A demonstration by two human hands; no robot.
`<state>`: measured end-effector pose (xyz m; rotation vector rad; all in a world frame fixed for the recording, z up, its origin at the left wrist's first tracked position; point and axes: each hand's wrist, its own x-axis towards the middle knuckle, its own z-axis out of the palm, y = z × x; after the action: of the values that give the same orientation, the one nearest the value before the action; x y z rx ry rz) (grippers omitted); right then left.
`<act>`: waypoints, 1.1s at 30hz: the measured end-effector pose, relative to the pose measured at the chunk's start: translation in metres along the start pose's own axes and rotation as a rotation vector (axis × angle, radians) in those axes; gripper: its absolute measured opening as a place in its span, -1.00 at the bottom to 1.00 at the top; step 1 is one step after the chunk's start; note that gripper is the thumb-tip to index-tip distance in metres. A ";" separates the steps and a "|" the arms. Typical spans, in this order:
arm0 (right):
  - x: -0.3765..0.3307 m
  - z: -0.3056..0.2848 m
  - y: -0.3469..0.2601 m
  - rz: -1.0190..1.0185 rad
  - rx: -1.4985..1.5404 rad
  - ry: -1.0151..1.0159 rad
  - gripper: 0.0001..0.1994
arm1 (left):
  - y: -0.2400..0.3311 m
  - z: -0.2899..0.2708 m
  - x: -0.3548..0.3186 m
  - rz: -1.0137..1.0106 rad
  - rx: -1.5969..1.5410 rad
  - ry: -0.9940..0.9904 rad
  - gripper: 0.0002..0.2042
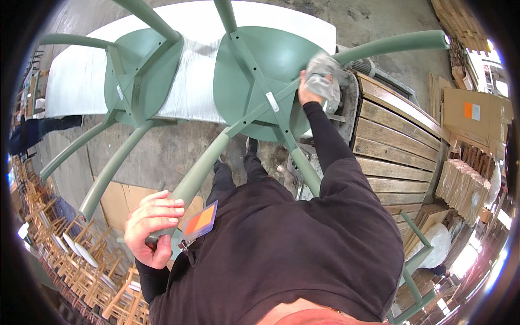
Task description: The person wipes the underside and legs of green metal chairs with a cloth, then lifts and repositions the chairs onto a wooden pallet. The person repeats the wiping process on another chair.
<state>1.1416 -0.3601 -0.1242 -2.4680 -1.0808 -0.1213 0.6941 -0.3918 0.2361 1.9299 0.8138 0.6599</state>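
A green chair (271,54) rests upside down on a table wrapped in white plastic film (200,59); its legs point up and outward from crossed braces. My left hand (154,225) is closed around the end of the chair leg (203,162) nearest me on the left. On the right, my right hand (309,89) grips a crumpled grey cloth (323,73) where the far right leg (395,46) meets the seat. The cloth hides part of this joint and some of my fingers. A second upturned green chair (146,59) lies on the film to the left.
A slatted wooden roller table (395,141) stands at my right, with a cardboard box (471,116) beyond it. Many wooden chair frames (81,260) crowd the lower left. Another person's dark-clothed leg (46,130) shows at the far left. A badge (199,221) hangs near my left hand.
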 end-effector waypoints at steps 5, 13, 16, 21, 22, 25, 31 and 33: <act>-0.075 -0.042 -0.033 -0.529 0.049 -0.226 -0.42 | -0.002 0.003 0.000 -0.040 0.011 0.018 -0.81; -0.039 -0.034 -0.086 -0.962 -0.052 -0.352 -0.54 | -0.002 0.003 -0.003 -0.042 -0.010 0.019 -0.79; 0.016 0.021 -0.148 -0.770 -0.055 -0.268 -0.59 | 0.000 0.000 0.000 -0.043 0.005 0.008 -0.75; 0.048 0.028 -0.200 -0.737 -0.166 -0.339 -0.64 | -0.001 0.000 -0.005 -0.064 0.015 0.018 -0.67; 0.027 0.020 -0.188 -0.811 -0.256 -0.403 -0.63 | -0.002 0.000 -0.006 -0.053 0.018 0.012 -0.66; -0.045 -0.022 -0.132 -1.132 0.075 -0.180 -0.57 | -0.008 -0.003 -0.008 0.021 0.004 0.029 -0.65; -0.194 -0.019 -0.120 -0.078 0.850 -0.929 -0.58 | -0.019 -0.006 -0.009 0.227 0.008 0.124 -0.62; -0.199 -0.070 -0.149 0.408 1.201 -1.122 -0.61 | -0.028 0.002 -0.018 0.219 -0.032 0.237 -0.65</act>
<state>0.9034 -0.4360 -0.0579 -1.4106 -0.5740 1.6473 0.6758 -0.3963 0.2082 1.9518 0.7359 1.0433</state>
